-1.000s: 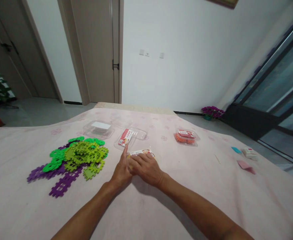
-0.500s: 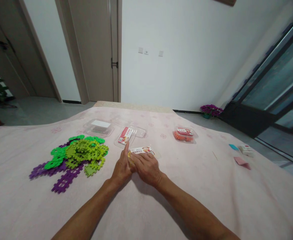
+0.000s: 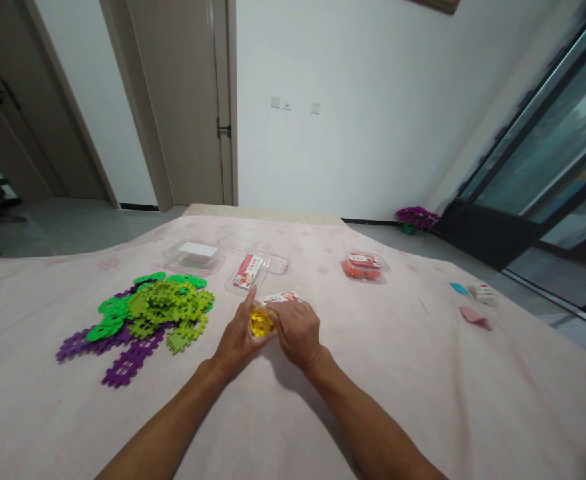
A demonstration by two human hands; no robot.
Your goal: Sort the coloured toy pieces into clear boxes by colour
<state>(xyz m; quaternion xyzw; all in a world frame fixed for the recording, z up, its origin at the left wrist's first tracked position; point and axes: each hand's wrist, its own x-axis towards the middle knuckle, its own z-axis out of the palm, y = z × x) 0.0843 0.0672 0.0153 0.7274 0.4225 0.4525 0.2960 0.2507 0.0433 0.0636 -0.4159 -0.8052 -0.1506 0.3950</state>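
My left hand (image 3: 235,339) and my right hand (image 3: 297,332) are closed together on a small clear plastic box of yellow pieces (image 3: 261,322), which rests on the pink cloth (image 3: 323,400) in front of me. The box's labelled lid (image 3: 281,298) shows above my right fingers, and the yellow contents show between my two hands. Left of my hands lies a pile of green and purple flat interlocking pieces (image 3: 145,313).
Behind my hands sit a clear box with a red label (image 3: 253,270), a clear box with a white card (image 3: 196,255) and a box of orange pieces (image 3: 364,268). Small pink, blue and white items (image 3: 474,300) lie at the right. A door and glass panels stand beyond.
My hands have drawn the small box slightly nearer and parted a little, so its yellow contents now show between them. The view has tilted slightly.
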